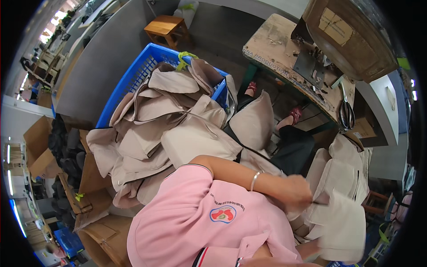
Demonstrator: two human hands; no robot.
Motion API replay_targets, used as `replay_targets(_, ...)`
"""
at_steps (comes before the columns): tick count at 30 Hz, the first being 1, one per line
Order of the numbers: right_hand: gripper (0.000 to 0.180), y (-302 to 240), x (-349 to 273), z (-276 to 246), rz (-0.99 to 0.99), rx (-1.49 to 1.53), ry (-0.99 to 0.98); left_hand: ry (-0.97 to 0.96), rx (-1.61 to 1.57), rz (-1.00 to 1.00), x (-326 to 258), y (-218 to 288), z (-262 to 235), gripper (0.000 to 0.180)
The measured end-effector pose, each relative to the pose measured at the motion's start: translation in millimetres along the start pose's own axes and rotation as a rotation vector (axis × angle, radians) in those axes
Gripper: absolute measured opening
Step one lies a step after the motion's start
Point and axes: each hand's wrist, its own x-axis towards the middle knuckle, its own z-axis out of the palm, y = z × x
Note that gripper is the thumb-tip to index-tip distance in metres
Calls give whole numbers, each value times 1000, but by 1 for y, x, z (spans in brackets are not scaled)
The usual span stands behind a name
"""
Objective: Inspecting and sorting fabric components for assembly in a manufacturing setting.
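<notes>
Beige panel (343,229) near left hand (293,193) has edges clear of basket (123,92).

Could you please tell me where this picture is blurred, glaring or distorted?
All in the head view: motion blur smears the left hand and the pale fabric piece at lower right; the blue basket looks sharper; a strip light at the left rim glares white; fisheye distortion leaves black corners.

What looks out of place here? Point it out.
The blue basket looks overfilled: beige fabric pieces spill over its near side in a loose heap. Dark scraps litter the worktable, and the handles of the scissors appear to overhang its edge.
</notes>
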Motion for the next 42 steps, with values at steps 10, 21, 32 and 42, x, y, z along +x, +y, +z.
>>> replay_targets(10, 84, 53, -153, 65, 160, -518, -1149, -381, -476, 40, -7, -35, -15, 37)
replay_targets(21, 24, 46, -125, 239, -338, -951, -1427, 26, -291, -235, -24, -56, -168, 31)
replay_targets(32, 21, 66, -82, 404, -925, -999, -1227, 311, -12, -313, 31, -116, -261, 25)
replay_targets(42, 28, 112, -40, 434, -891, -639, -1270, 335, -617, -347, 48, -169, -276, 33)
